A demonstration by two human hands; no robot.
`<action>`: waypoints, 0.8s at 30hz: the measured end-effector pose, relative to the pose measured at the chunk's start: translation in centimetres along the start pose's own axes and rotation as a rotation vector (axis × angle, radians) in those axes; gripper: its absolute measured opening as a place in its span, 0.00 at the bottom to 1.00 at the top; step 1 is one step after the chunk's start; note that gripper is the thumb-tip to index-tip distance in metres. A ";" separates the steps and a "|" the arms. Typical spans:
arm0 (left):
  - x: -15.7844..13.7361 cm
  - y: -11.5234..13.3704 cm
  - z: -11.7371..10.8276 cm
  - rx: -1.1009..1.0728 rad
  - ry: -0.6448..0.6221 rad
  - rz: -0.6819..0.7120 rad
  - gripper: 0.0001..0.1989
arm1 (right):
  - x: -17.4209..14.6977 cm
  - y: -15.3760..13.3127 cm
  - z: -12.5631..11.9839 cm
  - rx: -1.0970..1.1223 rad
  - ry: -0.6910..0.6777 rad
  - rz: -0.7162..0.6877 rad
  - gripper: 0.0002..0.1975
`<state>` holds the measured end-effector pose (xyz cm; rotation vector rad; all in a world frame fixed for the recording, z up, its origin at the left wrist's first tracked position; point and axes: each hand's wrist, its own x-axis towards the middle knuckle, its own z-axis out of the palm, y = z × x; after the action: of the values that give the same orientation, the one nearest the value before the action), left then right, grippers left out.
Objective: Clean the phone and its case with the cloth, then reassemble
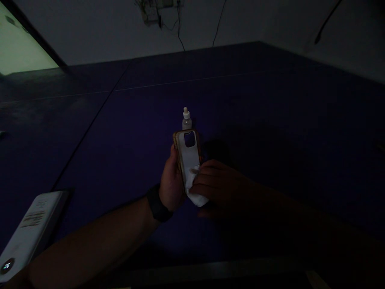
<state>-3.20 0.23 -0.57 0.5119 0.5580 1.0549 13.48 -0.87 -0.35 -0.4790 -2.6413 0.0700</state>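
Observation:
My left hand (172, 180) is wrapped round the left side of a phone case (187, 156), held tilted upright above the dark blue surface. The inside of the case is pale, its rim is brown, and a camera cut-out shows near the top. A crumpled white cloth (197, 198) is pinched in my right hand (215, 186) and lies against the lower part of the case's inside. Just behind the case stands a small clear bottle (187, 119) with a white cap, its lower part hidden by the case. The room is dim, and my right fingertips are partly in shadow.
A white power bank-like block (33, 228) with a lit display lies at the lower left, beside my left forearm. The dark blue surface (144, 120) runs back to a wall with sockets (150, 14) and hanging cables (179, 30). A bright opening (21, 44) is at the far left.

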 end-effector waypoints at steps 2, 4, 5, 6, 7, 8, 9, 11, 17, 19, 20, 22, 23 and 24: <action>-0.1 0.0 0.0 0.001 0.016 0.000 0.23 | 0.1 -0.1 0.1 -0.010 0.020 -0.013 0.13; 0.0 -0.2 0.0 -0.007 0.052 0.049 0.19 | 0.2 -0.2 -0.1 -0.017 0.040 0.021 0.09; 0.1 -0.3 -0.1 -0.012 0.070 0.081 0.17 | 0.2 -0.1 -0.2 -0.026 0.046 0.047 0.08; 0.2 -0.4 -0.1 -0.014 0.084 0.113 0.17 | 0.1 0.0 -0.3 -0.039 0.054 0.074 0.07; 0.2 -0.5 -0.1 -0.013 0.092 0.135 0.18 | 0.1 0.0 -0.4 -0.053 0.060 0.096 0.07; 0.3 -0.6 -0.1 -0.010 0.092 0.146 0.19 | 0.1 0.1 -0.5 -0.062 0.066 0.107 0.07; 0.3 -0.6 -0.1 -0.004 0.086 0.149 0.20 | 0.0 0.2 -0.5 -0.065 0.073 0.102 0.07; 0.3 -0.5 0.0 0.005 0.068 0.148 0.22 | 0.0 0.1 -0.3 -0.043 0.068 0.055 0.07; -0.3 -0.4 -0.1 0.064 0.071 0.131 0.17 | 0.1 0.1 0.0 0.029 0.028 0.001 0.09; -0.5 -0.4 -0.4 0.089 0.063 0.109 0.15 | -0.1 0.3 -0.3 0.061 0.035 0.002 0.07; -0.6 -0.4 -0.5 0.091 0.060 0.107 0.15 | -0.2 0.4 -0.5 0.100 0.050 0.006 0.05; -0.8 -0.4 -0.8 0.073 0.056 0.115 0.17 | -0.3 0.6 -0.8 0.255 0.112 0.068 0.03; -0.8 -0.5 -0.9 0.052 0.051 0.106 0.20 | -0.4 0.7 -1.0 0.348 0.156 0.141 0.04; -0.8 -0.5 -1.0 0.026 0.044 0.087 0.23 | -0.5 0.8 -1.0 0.418 0.223 0.235 0.05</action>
<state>-3.83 -0.55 -1.49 0.5413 0.5931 1.1449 14.61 -0.31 0.25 -0.6067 -2.2581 0.5922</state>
